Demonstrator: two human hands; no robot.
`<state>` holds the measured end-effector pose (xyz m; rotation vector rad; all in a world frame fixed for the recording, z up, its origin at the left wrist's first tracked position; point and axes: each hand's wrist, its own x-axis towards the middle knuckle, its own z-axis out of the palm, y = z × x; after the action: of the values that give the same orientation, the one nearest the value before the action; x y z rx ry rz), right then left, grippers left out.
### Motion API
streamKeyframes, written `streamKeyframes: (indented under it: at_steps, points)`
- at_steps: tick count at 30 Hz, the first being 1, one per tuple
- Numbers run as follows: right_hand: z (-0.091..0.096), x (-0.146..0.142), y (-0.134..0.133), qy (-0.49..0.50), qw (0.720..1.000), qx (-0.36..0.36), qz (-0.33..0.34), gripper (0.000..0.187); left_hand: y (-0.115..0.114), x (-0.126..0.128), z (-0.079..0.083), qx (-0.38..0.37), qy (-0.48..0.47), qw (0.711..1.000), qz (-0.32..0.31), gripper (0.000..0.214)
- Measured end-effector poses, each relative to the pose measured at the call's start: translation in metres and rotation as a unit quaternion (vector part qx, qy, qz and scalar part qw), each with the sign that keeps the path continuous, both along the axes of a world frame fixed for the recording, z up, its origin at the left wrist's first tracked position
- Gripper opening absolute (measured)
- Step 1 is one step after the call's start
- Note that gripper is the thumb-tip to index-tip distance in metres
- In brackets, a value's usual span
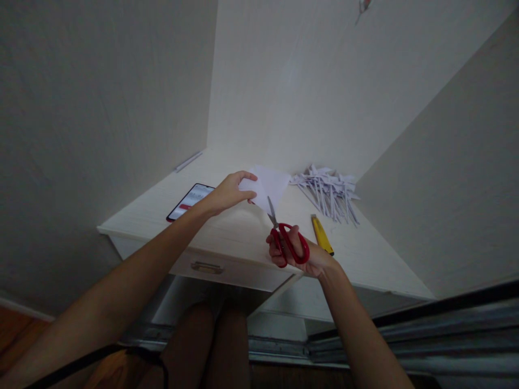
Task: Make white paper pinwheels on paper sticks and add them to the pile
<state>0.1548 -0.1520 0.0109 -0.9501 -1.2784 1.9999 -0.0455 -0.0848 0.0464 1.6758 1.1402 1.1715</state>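
My left hand (231, 192) pinches the left edge of a white sheet of paper (271, 185) and holds it above the white desk (227, 232). My right hand (298, 254) has its fingers through the red handles of a pair of scissors (286, 237). The steel blades point up and left, and their tips meet the paper's lower edge.
A phone (190, 201) with a lit screen lies on the desk's left side. A yellow utility knife (321, 234) lies right of the scissors. A heap of folded white paper pieces (329, 192) sits at the back right. A pen-like white stick (188, 161) lies by the left wall.
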Motion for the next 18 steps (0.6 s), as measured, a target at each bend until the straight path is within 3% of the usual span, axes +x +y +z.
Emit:
streamKeyframes:
  at_steps: [18]
  points:
    - [0.0066, -0.0071, -0.0065, -0.017, 0.998, 0.015, -0.053, 0.049, 0.0001, -0.0018, -0.0007, -0.004, 0.008, 1.0, 0.004, 0.042]
